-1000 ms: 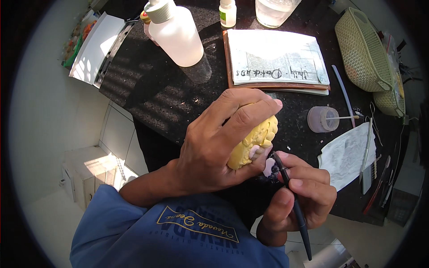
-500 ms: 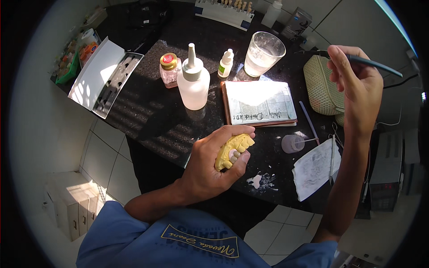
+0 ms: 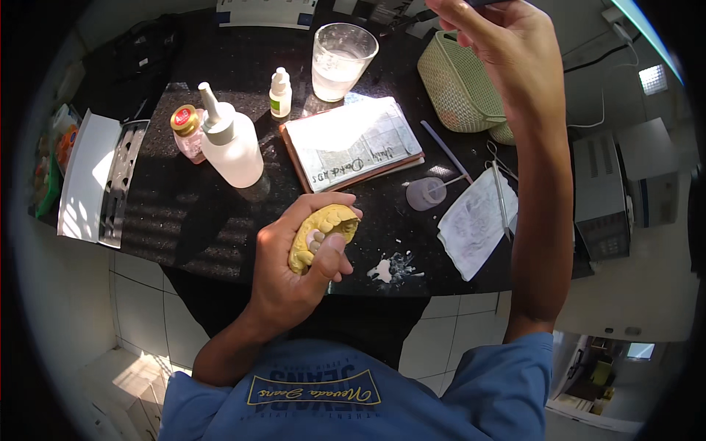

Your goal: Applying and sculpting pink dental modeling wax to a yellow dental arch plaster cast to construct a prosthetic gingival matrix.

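Observation:
In my left hand [image 3: 282,283], fingers wrap round a yellow dental cast [image 3: 300,256], held over the near edge of the counter. A few pale grey-beige teeth and a pinkish-white patch show on it, partly behind my thumb. High at the right, my right hand [image 3: 518,59] pinches a slim dark brush [image 3: 419,18]. Its tip points left, just above a drinking glass [image 3: 332,82] of cloudy liquid. Between the hands lies a paper-covered notebook [image 3: 353,143]. To its right stands a small cup [image 3: 424,194] with a thin stick in it.
On the left are a squeeze bottle [image 3: 237,156], a gold-lidded jar [image 3: 187,140] and an open white case [image 3: 84,195]. A dropper bottle [image 3: 280,99] stands behind the notebook. Rightward lie a stained cloth [image 3: 471,235], metal instruments and a green basket [image 3: 448,81]. White powder [image 3: 382,270] marks the counter's near edge.
My right hand has moved up and away with the brush, bringing its tip near the glass. The left still grips the cast, slightly turned. The whole view has shifted to the right.

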`<state>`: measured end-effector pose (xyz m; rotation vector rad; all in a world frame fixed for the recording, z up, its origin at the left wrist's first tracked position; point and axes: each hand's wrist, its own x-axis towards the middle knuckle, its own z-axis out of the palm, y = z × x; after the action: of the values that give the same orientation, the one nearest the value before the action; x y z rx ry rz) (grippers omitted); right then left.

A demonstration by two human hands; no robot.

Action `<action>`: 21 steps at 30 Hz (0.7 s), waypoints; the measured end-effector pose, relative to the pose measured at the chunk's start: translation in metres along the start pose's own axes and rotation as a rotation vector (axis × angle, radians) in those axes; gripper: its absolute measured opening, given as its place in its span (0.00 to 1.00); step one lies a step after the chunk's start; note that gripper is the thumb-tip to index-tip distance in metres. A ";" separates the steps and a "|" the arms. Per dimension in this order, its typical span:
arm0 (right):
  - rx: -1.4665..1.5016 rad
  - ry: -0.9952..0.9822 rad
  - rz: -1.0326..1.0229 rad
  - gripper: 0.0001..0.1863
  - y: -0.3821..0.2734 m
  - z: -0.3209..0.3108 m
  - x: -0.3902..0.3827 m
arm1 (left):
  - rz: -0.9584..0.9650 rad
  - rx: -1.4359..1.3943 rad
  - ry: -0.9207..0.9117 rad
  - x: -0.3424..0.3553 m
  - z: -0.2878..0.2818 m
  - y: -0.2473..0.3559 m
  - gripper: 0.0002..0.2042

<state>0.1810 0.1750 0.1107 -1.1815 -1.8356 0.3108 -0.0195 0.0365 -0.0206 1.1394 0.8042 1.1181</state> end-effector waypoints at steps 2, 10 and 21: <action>0.014 0.130 0.061 0.12 -0.020 -0.040 -0.044 | -0.012 -0.023 -0.015 0.003 0.002 0.001 0.16; -0.211 0.372 0.328 0.05 0.022 -0.070 -0.223 | 0.044 0.107 -0.013 0.007 0.013 -0.005 0.23; -0.183 0.343 0.370 0.04 0.044 -0.064 -0.265 | 0.225 0.479 0.180 -0.002 0.021 -0.015 0.17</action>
<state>0.2935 -0.0367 -0.0267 -1.5972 -1.3662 0.1346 0.0030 0.0288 -0.0298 1.5725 1.1461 1.2637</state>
